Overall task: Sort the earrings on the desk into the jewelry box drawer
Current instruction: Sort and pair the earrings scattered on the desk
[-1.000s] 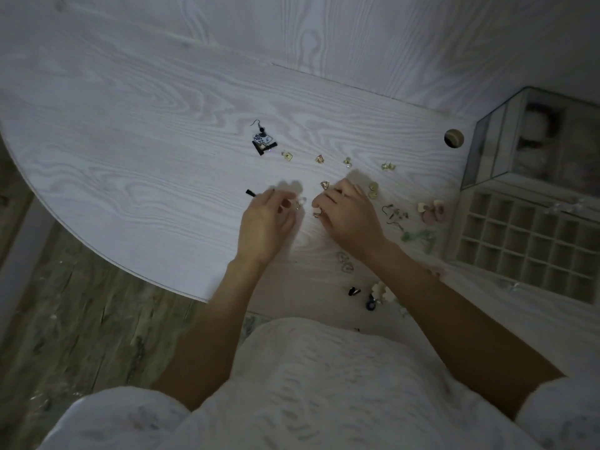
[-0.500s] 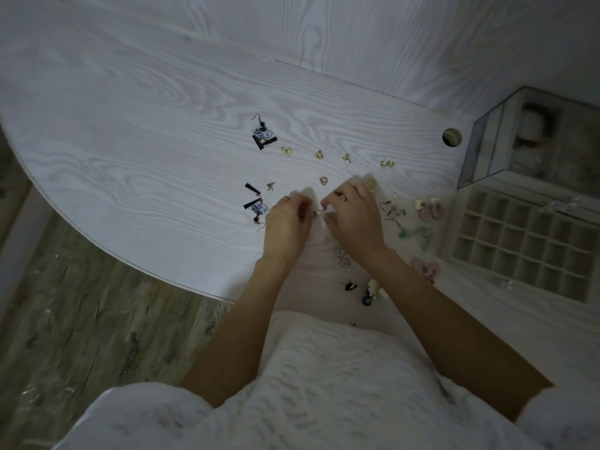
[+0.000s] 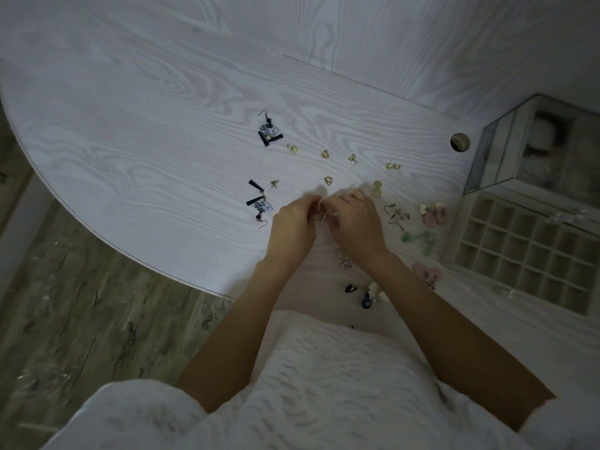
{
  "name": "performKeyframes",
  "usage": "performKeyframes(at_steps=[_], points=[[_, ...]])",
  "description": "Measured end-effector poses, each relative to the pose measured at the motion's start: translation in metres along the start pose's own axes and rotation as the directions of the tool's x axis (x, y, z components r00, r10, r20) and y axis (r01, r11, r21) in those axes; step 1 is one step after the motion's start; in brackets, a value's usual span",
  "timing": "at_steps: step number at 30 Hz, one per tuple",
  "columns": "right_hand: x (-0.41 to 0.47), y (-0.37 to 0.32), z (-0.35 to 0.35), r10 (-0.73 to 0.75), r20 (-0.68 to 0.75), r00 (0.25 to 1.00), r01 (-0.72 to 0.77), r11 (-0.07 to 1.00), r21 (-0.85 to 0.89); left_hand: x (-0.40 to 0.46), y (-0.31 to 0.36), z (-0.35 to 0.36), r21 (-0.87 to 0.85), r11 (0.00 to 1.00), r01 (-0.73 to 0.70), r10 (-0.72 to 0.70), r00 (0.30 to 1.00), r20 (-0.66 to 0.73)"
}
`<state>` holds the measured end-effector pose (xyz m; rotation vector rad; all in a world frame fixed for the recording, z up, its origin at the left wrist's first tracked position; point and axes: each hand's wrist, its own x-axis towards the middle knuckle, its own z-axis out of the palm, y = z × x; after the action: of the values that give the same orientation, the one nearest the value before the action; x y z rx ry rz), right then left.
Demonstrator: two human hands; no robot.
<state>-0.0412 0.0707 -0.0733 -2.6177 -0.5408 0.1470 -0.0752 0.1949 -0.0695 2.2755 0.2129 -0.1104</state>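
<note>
My left hand (image 3: 293, 224) and my right hand (image 3: 355, 222) meet fingertip to fingertip over the white desk (image 3: 156, 125), both pinching a small gold hoop earring (image 3: 320, 216). Several earrings lie scattered around them: a black-and-white fan earring (image 3: 268, 133) farther out, its twin (image 3: 259, 203) just left of my left hand, small gold studs (image 3: 328, 180), pink flower earrings (image 3: 435, 214) and green drop earrings (image 3: 418, 237) on the right. The open drawer (image 3: 532, 251) with its grid of empty compartments sits at the right.
A glass-sided jewelry box (image 3: 532, 147) stands behind the drawer at the far right. A round cable hole (image 3: 460, 142) is in the desk beside it. The desk's curved edge runs along the left above a wooden floor (image 3: 74, 303). More earrings (image 3: 370, 293) lie near my body.
My left hand has slid right, uncovering the fan earring it hid. Both hands came together and now pinch the small hoop between them.
</note>
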Motion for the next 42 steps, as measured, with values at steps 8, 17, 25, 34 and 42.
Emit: performKeyframes(at_steps=[8, 17, 25, 34, 42], points=[[0.01, 0.017, -0.023, 0.036, -0.025, 0.999, -0.035, 0.998, 0.059, 0.01, -0.031, -0.038, 0.313, 0.948, 0.057, 0.021, 0.971, -0.239], [0.035, 0.068, -0.046, 0.241, -0.135, 0.961, -0.234, 0.97, 0.066, 0.054, -0.033, -0.055, 0.412, 0.908, 0.075, -0.054, 0.997, -0.063], [0.051, 0.082, -0.043, 0.297, -0.094, 0.95, -0.294, 0.955, 0.048, 0.08, -0.004, -0.029, 0.353, 0.934, -0.059, 0.065, 0.998, -0.003], [0.073, 0.048, -0.022, 0.069, 0.015, 0.997, -0.07, 0.996, 0.046, 0.088, 0.008, 0.0, 0.302, 0.952, -0.046, 0.043, 0.999, 0.015], [0.077, 0.056, -0.022, 0.191, -0.055, 0.98, -0.187, 0.98, 0.067, 0.102, 0.024, 0.013, 0.247, 0.968, -0.038, 0.03, 0.999, 0.037]])
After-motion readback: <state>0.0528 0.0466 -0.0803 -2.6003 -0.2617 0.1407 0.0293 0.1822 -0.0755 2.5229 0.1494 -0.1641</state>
